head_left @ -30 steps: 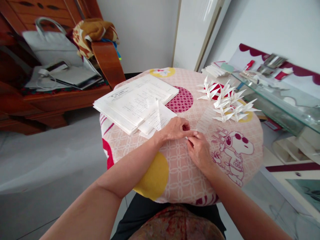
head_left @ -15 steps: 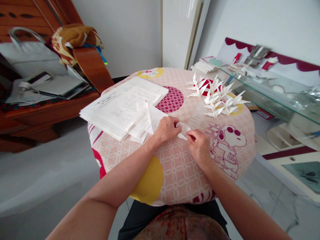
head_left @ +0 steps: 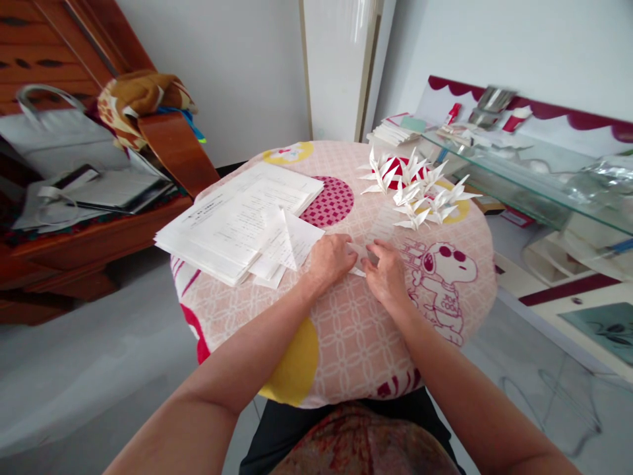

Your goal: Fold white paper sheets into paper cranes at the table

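Pale wall point(head_left: 237, 72) fills the top of the frame, and below it a round table point(head_left: 356, 356) under a patterned pink cloth takes up the middle. Near the centre of the frame I see a small white paper point(head_left: 358, 256) between the person's two hands, just above the cloth or on it. Left hand point(head_left: 332, 256) has its fingers curled, gripping the paper's left end. Right hand point(head_left: 387, 272) is at the other end, thumb and forefinger a little apart; from here I can't tell whether they pinch it. Left of centre lies a stack point(head_left: 237, 211) of printed sheets, a folded sheet point(head_left: 279, 237) on its near corner. Folded cranes point(head_left: 408, 194) cluster right of centre, beside a glass shelf point(head_left: 514, 178). Upper left, a grey bag point(head_left: 54, 138) sits on a wooden seat point(head_left: 173, 148).
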Available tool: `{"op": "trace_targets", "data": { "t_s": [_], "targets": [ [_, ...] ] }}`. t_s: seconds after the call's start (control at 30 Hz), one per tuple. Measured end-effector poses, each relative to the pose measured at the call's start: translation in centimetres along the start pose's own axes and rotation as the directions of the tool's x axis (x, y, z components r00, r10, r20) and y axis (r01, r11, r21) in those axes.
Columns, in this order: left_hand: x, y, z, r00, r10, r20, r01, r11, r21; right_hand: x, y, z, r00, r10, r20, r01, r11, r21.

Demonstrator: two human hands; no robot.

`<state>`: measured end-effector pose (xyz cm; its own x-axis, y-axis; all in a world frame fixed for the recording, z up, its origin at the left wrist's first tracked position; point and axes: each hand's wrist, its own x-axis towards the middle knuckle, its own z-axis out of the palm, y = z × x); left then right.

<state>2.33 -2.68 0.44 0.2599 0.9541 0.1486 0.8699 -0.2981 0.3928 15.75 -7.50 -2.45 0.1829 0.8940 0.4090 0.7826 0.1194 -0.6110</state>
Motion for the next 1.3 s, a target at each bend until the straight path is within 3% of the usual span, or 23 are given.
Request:
{"op": "trace_targets", "data": {
  "t_s": [0.17, 1.0, 1.3],
  "targets": [
    [0.0, -0.1, 0.0, 1.0, -0.01, 0.017, 0.01, 1.0, -0.003, 0.7, 0.8, 0.7, 0.997, 0.011, 0.079, -0.012, 1.0, 0.021],
    [0.1, -0.6, 0.2, 1.0, 0.0, -0.011, -0.001, 0.996, -0.084, 0.7, 0.7, 0.6, 0.993, 0.026, 0.118, -0.041, 0.991, 0.128],
    [-0.5, -1.2, 0.1, 0.999, 0.018, -0.042, -0.025, 0.982, -0.189, -0.2, 0.2, -1.0, 0.996, -0.005, 0.091, -0.012, 0.982, 0.19]
  ]
}}
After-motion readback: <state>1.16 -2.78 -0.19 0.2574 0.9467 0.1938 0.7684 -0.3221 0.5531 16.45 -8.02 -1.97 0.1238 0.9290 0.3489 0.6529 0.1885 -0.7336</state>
